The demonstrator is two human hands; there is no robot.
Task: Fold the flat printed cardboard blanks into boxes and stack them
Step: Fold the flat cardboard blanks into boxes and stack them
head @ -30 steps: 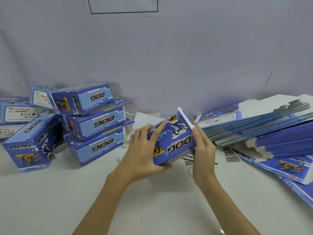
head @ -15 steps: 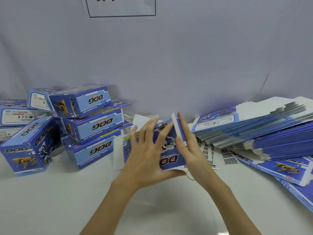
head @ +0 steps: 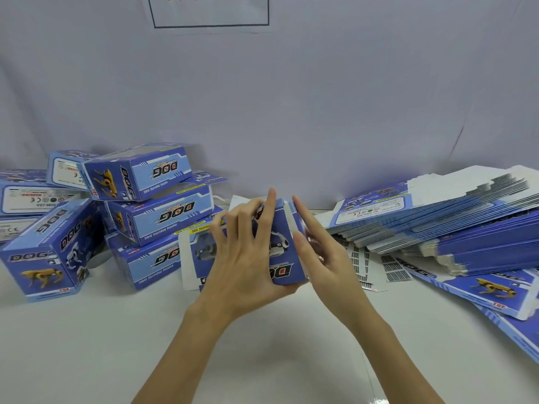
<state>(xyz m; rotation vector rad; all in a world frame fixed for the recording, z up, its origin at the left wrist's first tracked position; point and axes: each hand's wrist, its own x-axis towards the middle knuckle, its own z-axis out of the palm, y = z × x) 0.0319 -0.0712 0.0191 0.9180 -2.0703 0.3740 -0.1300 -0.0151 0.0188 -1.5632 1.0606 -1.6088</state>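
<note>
A half-folded blue printed "DOG" box is held just above the white table, centre of view, with a white flap sticking out to its left. My left hand grips it, fingers spread over the top face and thumb under the near edge. My right hand has straight fingers pressed against the box's right end flap. Several finished boxes are stacked at the left. A thick pile of flat blanks lies at the right.
White table with a pale wall behind. More finished boxes stand at the far left. Loose flat blanks spread along the right edge. Barcode sticker sheets lie between the box and the blank pile.
The box has been turned and lowered slightly. My left hand's fingers have spread over its top, and my right hand has moved from the right side to push on the end flap.
</note>
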